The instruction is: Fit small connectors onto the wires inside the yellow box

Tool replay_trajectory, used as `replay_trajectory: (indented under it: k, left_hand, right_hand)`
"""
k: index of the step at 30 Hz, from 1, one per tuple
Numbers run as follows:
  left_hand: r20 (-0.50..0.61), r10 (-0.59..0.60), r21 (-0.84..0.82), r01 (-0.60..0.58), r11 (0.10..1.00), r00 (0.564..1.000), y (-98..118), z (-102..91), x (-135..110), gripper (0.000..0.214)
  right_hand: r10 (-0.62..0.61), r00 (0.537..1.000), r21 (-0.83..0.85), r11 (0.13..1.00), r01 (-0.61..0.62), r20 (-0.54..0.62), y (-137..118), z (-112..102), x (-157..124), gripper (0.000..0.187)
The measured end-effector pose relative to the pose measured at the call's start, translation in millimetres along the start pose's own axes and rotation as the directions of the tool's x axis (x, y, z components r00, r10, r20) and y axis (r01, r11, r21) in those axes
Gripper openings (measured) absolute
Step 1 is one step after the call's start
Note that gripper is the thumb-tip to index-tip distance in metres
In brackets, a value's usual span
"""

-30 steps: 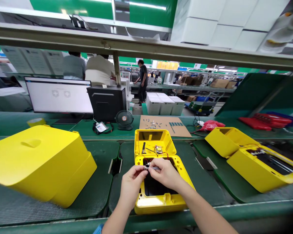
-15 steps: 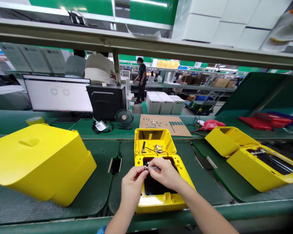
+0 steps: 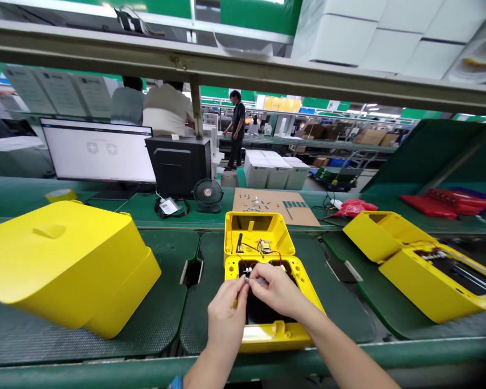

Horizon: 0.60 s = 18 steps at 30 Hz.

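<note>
An open yellow plastic housing [image 3: 303, 278] lies in front of me on the green line, its hinged lid part [image 3: 230, 237] tipped back. Wires and a small circuit board [image 3: 264, 246] show inside the lid. Over the dark cavity [image 3: 263, 310] both hands meet fingertip to fingertip. My left hand [image 3: 229, 310] pinches one side of a tiny metallic piece [image 3: 247, 280], too small to name. From the other side, my right hand [image 3: 277, 289] is closed with thumb and finger on a thin grey piece beside it. The fingers hide most of both pieces.
A large yellow housing [image 3: 65, 259] stands at left, and another open one [image 3: 425, 270] at right. Behind are a monitor [image 3: 99, 154], a black computer case [image 3: 180, 165], a small fan [image 3: 208, 194] and cardboard with small parts [image 3: 267, 202]. A shelf beam [image 3: 243, 67] crosses above.
My left hand has turned a little and shifted right, its fingers still pinched. My right hand has barely moved. The camera view has shifted slightly.
</note>
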<state>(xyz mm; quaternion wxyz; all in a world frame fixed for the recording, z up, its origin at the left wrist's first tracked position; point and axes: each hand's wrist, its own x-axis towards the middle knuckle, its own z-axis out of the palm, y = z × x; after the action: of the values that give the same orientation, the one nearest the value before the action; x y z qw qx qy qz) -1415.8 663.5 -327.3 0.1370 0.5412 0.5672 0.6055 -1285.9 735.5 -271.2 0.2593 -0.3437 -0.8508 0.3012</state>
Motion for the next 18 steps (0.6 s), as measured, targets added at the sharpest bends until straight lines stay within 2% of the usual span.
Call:
replay_trajectory:
  k: [12, 15, 18]
  left_hand:
    - [0.053, 0.027, 0.0, -0.027, 1.0, 0.998, -1.2, -1.0, 0.5, 0.019]
    - [0.044, 0.062, -0.023, -0.061, 0.998, 0.997, -4.7, 0.3, 3.0, 0.019]
    - [0.056, 0.043, -0.055, -0.039, 0.998, 0.998, -5.3, -0.5, 4.6, 0.022]
  right_hand:
    - [-0.013, 0.999, -0.01, 1.0, 0.014, 0.038, 3.1, 2.5, 0.2, 0.015]
    - [0.008, 0.999, -0.013, 1.0, -0.008, 0.04, 4.6, 5.0, 3.6, 0.015]
    - [0.05, 0.997, -0.025, 0.998, -0.049, 0.054, 6.2, 3.6, 0.2, 0.018]
